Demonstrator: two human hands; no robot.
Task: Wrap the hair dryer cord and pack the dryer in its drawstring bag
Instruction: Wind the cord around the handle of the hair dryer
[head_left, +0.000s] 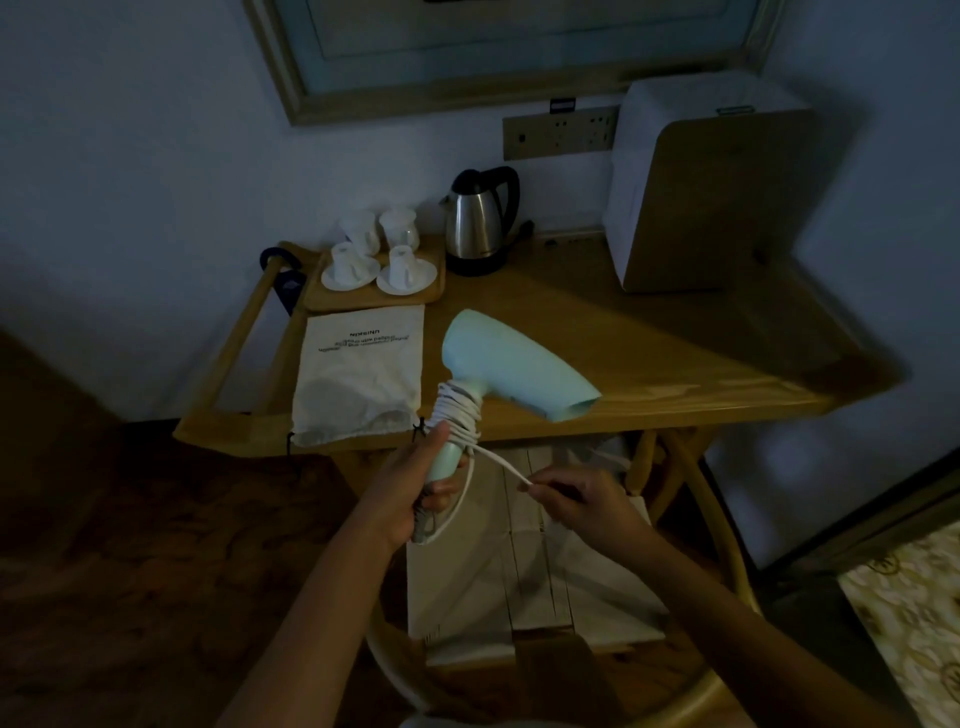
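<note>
Your left hand (415, 480) grips the hair dryer (511, 374) by its handle, just off the worktop's (649, 353) near edge; your right hand (574, 501) pinches the cord (501, 460). Keep it taut, lay coils side by side. The drawstring bag (358, 374) lies flat near the near-left corner.

Dim, bluish, grainy wide-angle view, edges bowed and smeared.

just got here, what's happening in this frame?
A person is winding the cord onto a mint hair dryer. The left hand grips the lower handle; the right hand pinches the loose white cord, pulled out to the side. Several turns already sit on the upper handle. The drawstring bag lies flat on the wooden table, untouched, next to a tray of cups and a kettle.
</note>
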